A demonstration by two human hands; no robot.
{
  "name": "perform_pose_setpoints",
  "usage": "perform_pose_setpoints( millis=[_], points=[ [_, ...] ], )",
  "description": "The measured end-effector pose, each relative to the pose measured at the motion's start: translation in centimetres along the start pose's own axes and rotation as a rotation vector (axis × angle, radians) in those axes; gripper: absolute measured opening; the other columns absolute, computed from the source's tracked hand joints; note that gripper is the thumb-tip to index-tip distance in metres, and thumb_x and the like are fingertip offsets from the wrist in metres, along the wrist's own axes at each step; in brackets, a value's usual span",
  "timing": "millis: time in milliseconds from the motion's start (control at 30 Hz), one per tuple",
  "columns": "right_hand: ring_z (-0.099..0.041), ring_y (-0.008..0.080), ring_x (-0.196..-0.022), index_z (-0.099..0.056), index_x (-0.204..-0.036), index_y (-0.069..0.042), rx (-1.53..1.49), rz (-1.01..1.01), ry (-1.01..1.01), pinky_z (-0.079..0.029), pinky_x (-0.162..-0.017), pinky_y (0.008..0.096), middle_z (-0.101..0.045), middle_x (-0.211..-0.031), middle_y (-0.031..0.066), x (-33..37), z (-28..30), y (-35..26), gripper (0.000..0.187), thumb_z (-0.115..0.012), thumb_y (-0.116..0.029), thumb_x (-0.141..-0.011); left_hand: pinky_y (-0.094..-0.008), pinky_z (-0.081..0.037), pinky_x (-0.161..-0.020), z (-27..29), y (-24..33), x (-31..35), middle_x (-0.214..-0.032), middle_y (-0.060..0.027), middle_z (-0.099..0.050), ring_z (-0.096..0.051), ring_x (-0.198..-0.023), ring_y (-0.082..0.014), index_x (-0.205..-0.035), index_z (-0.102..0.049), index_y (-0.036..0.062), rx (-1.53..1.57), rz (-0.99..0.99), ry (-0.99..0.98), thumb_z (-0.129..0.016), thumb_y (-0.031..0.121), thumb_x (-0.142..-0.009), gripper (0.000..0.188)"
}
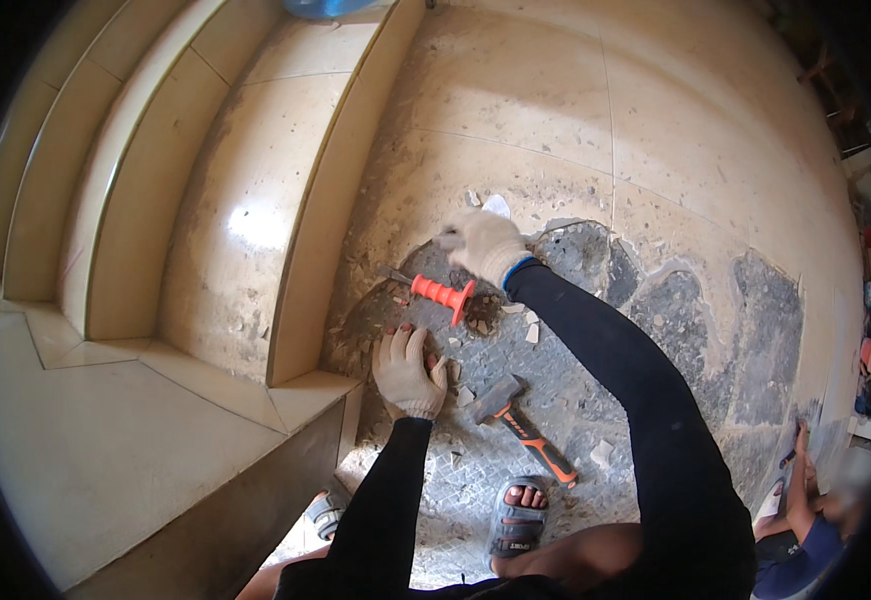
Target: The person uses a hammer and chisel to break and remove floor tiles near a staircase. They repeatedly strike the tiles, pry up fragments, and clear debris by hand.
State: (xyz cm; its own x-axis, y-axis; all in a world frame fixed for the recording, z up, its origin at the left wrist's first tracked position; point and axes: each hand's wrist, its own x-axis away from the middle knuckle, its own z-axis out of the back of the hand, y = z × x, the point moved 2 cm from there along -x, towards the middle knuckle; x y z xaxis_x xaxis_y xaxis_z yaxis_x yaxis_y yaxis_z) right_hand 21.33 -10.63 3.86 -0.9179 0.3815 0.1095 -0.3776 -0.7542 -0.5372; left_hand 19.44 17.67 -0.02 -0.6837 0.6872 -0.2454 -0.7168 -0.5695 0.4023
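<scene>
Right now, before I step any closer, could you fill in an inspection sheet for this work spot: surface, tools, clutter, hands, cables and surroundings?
Surface: tiled floor, broken away in patches that show rough grey material.
Job's things: chisel with a red-orange guarded handle and hammer with a black-and-orange handle, both lying on the broken area, neither held.
Clutter: loose tile chips scattered around both tools.
Hands: both gloved; left hand palm-down, fingers spread, near the chisel; right hand beyond the chisel's handle, blurred, so its grip cannot be told.
Cables: nothing seen.
Surroundings: tiled steps at left; another person at lower right.
</scene>
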Motion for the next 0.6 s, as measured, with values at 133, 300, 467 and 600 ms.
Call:
perform_pose_setpoints(
  millis=[133, 300, 467, 600],
  points=[
    [-0.071, 0.0392, -0.119, -0.074, -0.128, -0.015, 0.108, -0.234, 0.076, -0.057, -0.100, 0.0521, -0.076, -0.125, 0.0199, -1.9, 1.8, 1.9, 0.052, -0.088, -0.035, -0.082, -0.0593, -0.045, -0.115, -0.1, -0.2, 0.2, -0.141, -0.0170, -0.065, -0.058, -0.132, -0.0448, -0.137, -0.065, 0.0118, -0.014, -0.012, -0.005, -0.083, 0.025, -0.077, 0.065],
    [-0.070, 0.0365, -0.116, -0.079, -0.117, -0.017, 0.402, -0.081, 0.241, -0.059, -0.098, 0.0518, -0.073, -0.122, 0.0156, -1.7, 2.3, 2.7, 0.036, -0.085, -0.040, -0.089, -0.0598, -0.045, -0.115, -0.1, -0.2, 0.4, -0.144, -0.0176, -0.064, -0.057, -0.134, -0.0453, -0.137, -0.066, 0.0120, -0.011, 0.008, -0.018, -0.082, 0.028, -0.078, 0.064],
    [-0.073, 0.0374, -0.111, -0.078, -0.125, -0.022, 0.300, -0.174, 0.260, -0.059, -0.094, 0.0523, -0.072, -0.122, 0.0152, -1.2, 1.6, 2.6, 0.044, -0.086, -0.043, -0.087, -0.0600, -0.043, -0.117, -0.4, -0.2, 0.6, -0.146, -0.0177, -0.064, -0.056, -0.136, -0.0461, -0.138, -0.067, 0.0117, 0.006, -0.001, -0.002, -0.082, 0.029, -0.079, 0.064],
    [-0.073, 0.0398, -0.111, -0.079, -0.124, -0.021, 0.144, -0.280, 0.191, -0.060, -0.094, 0.0535, -0.073, -0.124, 0.0165, -2.8, 0.5, 3.1, 0.037, -0.081, -0.039, -0.091, -0.0602, -0.042, -0.119, -0.5, -0.3, 0.6, -0.146, -0.0184, -0.064, -0.055, -0.138, -0.0467, -0.139, -0.067, 0.0111, -0.027, -0.015, -0.024, -0.082, 0.029, -0.079, 0.064]
  ],
)
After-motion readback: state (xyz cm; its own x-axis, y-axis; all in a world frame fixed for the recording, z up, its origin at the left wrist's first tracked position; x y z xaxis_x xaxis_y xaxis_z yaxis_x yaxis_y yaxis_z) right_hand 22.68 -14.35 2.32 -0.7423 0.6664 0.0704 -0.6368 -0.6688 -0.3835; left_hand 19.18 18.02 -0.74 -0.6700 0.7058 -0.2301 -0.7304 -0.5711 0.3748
